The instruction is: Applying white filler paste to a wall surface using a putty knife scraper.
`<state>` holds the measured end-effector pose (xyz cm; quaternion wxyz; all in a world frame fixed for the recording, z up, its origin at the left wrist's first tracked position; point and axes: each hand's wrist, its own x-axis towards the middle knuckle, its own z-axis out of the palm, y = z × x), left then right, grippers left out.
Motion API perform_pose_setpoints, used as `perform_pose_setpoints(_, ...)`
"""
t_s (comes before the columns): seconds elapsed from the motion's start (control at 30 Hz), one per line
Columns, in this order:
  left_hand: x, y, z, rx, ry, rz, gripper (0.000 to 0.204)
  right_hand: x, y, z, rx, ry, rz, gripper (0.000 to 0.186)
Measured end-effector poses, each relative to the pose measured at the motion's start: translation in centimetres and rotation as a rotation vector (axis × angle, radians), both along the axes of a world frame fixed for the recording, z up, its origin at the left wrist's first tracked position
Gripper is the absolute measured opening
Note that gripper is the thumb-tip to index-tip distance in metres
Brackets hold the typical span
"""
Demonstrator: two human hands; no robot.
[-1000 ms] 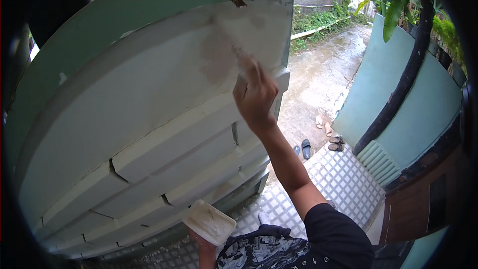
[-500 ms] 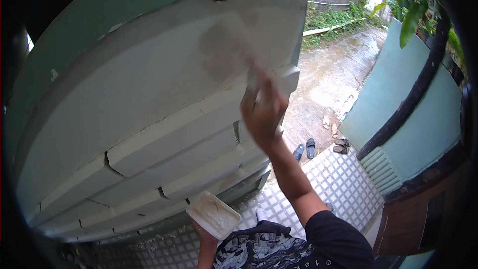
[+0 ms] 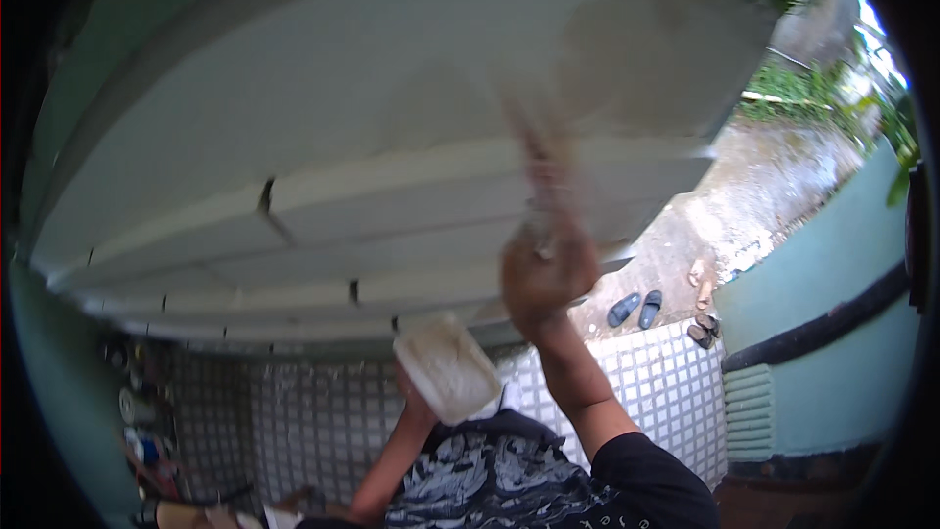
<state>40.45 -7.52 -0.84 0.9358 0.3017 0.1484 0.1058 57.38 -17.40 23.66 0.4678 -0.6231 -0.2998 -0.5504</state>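
My left hand, low in the middle, grips a shallow white rectangular tub from its left side and beneath. White paste-like stuff lies in the tub. Raised in front of the wall, my right hand is closed around a slim tool pointing upward. Motion smears the tool, so its kind is unclear. Its far end overlaps the pale wall, and whether it touches cannot be told. Darker damp-looking patches mark the wall's upper right part.
Stepped ledges with dark gaps run across the wall's lower part. Tiled floor lies below. Dark slippers and other footwear sit by the wet concrete path. A green wall with a black pipe stands right; assorted items line the left.
The view has swung, so the wall's right edge and the slippers now sit farther right. My right hand appears lower against the wall. The tub stays in my left hand.
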Motion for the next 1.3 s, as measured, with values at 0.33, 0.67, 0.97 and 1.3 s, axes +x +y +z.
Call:
perform_pose_setpoints(0.33, 2.2, 2.9, 6.1, -0.054, -0.179, -0.038, 0.088, -10.3, -1.9, -6.9, -0.208, 0.782, 0.439, 0.03)
perform_pose_setpoints(0.67, -0.3, 4.4, 4.7, -0.176, -0.049, 0.008, 0.083, -14.2, 1.4, -12.9, -0.526, 0.948, 0.514, 0.054)
perform_pose_setpoints(0.97, -0.8, 5.3, 3.4, -0.097, 0.007, -0.01, 0.083, -14.0, 2.6, -15.3, -0.467, 1.076, 0.516, 0.049)
perform_pose_setpoints(1.3, -0.9, 5.0, 3.0, -0.165, 0.136, -0.059, 0.094, -12.9, 2.0, -17.4, -0.284, 1.223, 0.636, 0.044)
